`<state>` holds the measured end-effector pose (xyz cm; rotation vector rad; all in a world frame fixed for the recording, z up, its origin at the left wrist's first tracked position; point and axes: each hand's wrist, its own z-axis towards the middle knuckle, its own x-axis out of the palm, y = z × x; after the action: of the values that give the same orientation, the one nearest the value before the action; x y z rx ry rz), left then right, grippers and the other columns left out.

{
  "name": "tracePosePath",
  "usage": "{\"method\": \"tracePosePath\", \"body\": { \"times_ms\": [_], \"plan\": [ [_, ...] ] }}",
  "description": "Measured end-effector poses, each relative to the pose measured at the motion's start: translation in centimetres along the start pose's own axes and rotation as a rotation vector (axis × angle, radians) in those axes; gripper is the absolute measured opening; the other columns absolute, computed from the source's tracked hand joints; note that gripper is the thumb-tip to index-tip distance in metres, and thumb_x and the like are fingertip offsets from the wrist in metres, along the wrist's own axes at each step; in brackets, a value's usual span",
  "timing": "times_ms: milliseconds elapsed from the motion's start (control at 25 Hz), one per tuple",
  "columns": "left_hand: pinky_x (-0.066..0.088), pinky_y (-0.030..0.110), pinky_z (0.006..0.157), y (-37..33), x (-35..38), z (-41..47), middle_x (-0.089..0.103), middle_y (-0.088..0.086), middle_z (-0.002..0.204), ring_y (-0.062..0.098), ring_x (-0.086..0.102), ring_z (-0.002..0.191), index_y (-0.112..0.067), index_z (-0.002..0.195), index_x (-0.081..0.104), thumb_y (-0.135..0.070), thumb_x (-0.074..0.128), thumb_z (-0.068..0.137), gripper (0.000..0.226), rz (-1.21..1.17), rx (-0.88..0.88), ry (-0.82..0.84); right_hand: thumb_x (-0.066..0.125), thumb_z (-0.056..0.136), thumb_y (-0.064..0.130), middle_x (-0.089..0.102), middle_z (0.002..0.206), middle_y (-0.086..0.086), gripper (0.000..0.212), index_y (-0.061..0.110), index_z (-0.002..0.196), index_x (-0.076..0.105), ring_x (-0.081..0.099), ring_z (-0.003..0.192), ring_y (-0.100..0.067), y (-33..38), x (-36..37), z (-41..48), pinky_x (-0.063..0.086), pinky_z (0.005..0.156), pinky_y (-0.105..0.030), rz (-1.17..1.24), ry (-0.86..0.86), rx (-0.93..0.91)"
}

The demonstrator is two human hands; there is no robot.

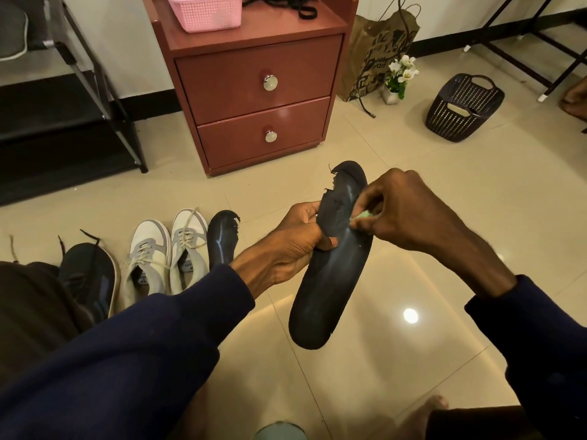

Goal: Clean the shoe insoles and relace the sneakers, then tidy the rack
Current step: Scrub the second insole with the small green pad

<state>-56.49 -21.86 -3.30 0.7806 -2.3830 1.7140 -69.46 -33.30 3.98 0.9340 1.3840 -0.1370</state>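
One dark insole (333,281), toe pointing up and away, left hand (292,246) gripping its edge, right hand (409,214) pinching green cloth (360,217)

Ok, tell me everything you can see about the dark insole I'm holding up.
The insole is nearly black, with a dull sheen like foam or rubber. Its toe end points up and away and is torn, with a ragged left edge; the rounded heel hangs toward the camera. It is in the air above the tiled floor. The left hand grips its left edge by the tear; the right hand pinches a pale green piece against its right side.
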Motion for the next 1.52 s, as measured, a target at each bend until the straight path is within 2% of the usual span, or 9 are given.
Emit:
{"method": "tracePosePath", "body": {
  "times_ms": [120,240,320,480,680,880,1120,1360,1520],
  "plan": [
    [0.058,0.04,0.093,0.1,-0.1,-0.1,0.067,0.029,0.123,0.039,0.067,0.111,-0.001,0.119,0.064,0.03,0.048,0.084,0.049,0.013,-0.008,-0.003,0.087,0.075,0.022,0.073,0.072,0.005,0.008,0.019,0.077,0.079,0.07,0.067,-0.01,0.4,0.3,-0.2,0.059,0.062,-0.024,0.028,0.222,0.029],
    [0.056,0.044,0.099,-0.1,-0.1,0.0,0.066,0.027,0.129,0.042,0.063,0.122,-0.002,0.121,0.063,0.03,0.047,0.085,0.051,-0.015,-0.017,-0.013,0.086,0.076,0.028,0.071,0.075,0.0,0.015,0.016,0.08,0.078,0.067,0.068,-0.014,-0.6,-0.1,0.4,0.059,0.064,-0.03,-0.08,-0.106,0.062],
    [0.057,0.044,0.099,-0.3,-0.1,0.0,0.065,0.027,0.131,0.042,0.062,0.123,-0.004,0.12,0.063,0.03,0.047,0.085,0.051,-0.024,-0.011,-0.014,0.084,0.078,0.026,0.071,0.078,-0.001,0.014,0.015,0.084,0.078,0.067,0.07,-0.014,-0.8,0.0,0.5,0.059,0.067,-0.029,-0.082,-0.162,0.036],
    [0.054,0.046,0.101,0.0,-0.2,0.1,0.064,0.028,0.131,0.043,0.061,0.124,-0.001,0.125,0.062,0.03,0.047,0.084,0.053,-0.027,-0.011,-0.028,0.086,0.076,0.02,0.073,0.076,0.005,0.01,0.017,0.083,0.078,0.07,0.068,-0.008,0.3,0.4,-0.1,0.058,0.063,-0.022,0.061,0.204,0.0],
    [0.056,0.045,0.1,-0.2,-0.2,0.1,0.066,0.024,0.131,0.04,0.062,0.123,0.0,0.132,0.058,0.029,0.048,0.086,0.056,-0.055,-0.028,-0.037,0.085,0.077,0.03,0.071,0.08,-0.001,0.018,0.016,0.087,0.078,0.067,0.072,-0.015,-0.9,0.1,0.5,0.061,0.068,-0.032,-0.085,-0.171,0.048],
    [0.056,0.041,0.097,0.2,-0.4,0.1,0.063,0.029,0.132,0.042,0.06,0.125,0.003,0.132,0.058,0.03,0.047,0.083,0.057,-0.049,-0.021,-0.042,0.083,0.079,0.019,0.074,0.079,0.003,0.007,0.017,0.085,0.08,0.069,0.07,-0.008,0.5,1.1,-0.3,0.062,0.067,-0.028,0.008,0.125,-0.02],
    [0.057,0.041,0.097,-0.4,-0.1,-0.1,0.064,0.027,0.132,0.042,0.061,0.124,0.003,0.133,0.057,0.03,0.048,0.086,0.055,-0.079,-0.015,-0.029,0.081,0.082,0.027,0.073,0.087,-0.004,0.019,0.013,0.095,0.079,0.067,0.075,-0.016,-0.5,0.6,0.4,0.059,0.071,-0.03,-0.086,-0.168,-0.006],
    [0.057,0.041,0.096,0.1,-0.2,-0.1,0.062,0.03,0.132,0.045,0.059,0.126,0.003,0.133,0.058,0.028,0.048,0.083,0.056,-0.038,-0.022,-0.044,0.082,0.081,0.024,0.073,0.08,0.0,0.01,0.016,0.087,0.08,0.067,0.067,-0.011,0.9,1.3,-0.5,0.055,0.06,-0.022,-0.092,0.141,-0.013],
    [0.057,0.043,0.099,-0.6,-0.2,0.0,0.063,0.029,0.132,0.043,0.06,0.125,0.001,0.129,0.06,0.029,0.049,0.084,0.054,-0.053,-0.019,-0.058,0.081,0.082,0.026,0.073,0.086,-0.007,0.018,0.013,0.094,0.079,0.067,0.073,-0.02,-0.3,0.7,0.1,0.055,0.068,-0.028,-0.203,-0.156,-0.023]
  ]
}}
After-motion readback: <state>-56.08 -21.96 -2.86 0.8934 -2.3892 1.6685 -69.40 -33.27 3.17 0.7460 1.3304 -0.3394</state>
